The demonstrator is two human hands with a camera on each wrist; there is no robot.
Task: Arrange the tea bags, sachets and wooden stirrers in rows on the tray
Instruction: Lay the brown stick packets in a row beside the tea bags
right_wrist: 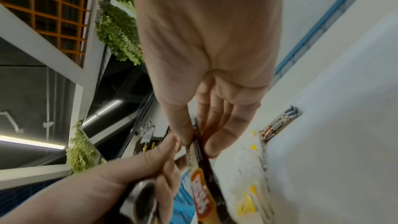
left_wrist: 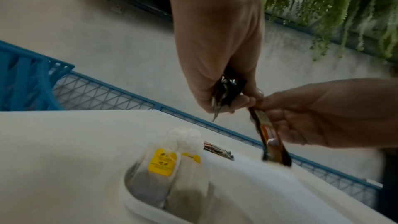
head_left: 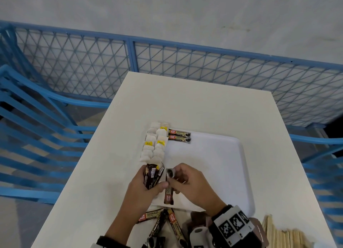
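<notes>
A white tray (head_left: 219,155) lies on the white table (head_left: 194,103). Tea bags (head_left: 154,143) with yellow tags fill two rows along its left side, and two dark coffee sachets (head_left: 179,135) lie at its far edge. My left hand (head_left: 146,186) grips a bundle of dark sachets (head_left: 153,175) over the tray's near left corner. My right hand (head_left: 187,182) pinches a single sachet (head_left: 169,192) by its upper part, right beside the bundle. In the left wrist view that single sachet (left_wrist: 270,135) hangs downward from the right hand's fingers (left_wrist: 286,117).
More loose sachets (head_left: 163,223) lie on the table near its front edge. A pile of wooden stirrers (head_left: 282,236) sits at the front right. A blue mesh fence (head_left: 185,66) and blue chairs (head_left: 37,118) surround the table.
</notes>
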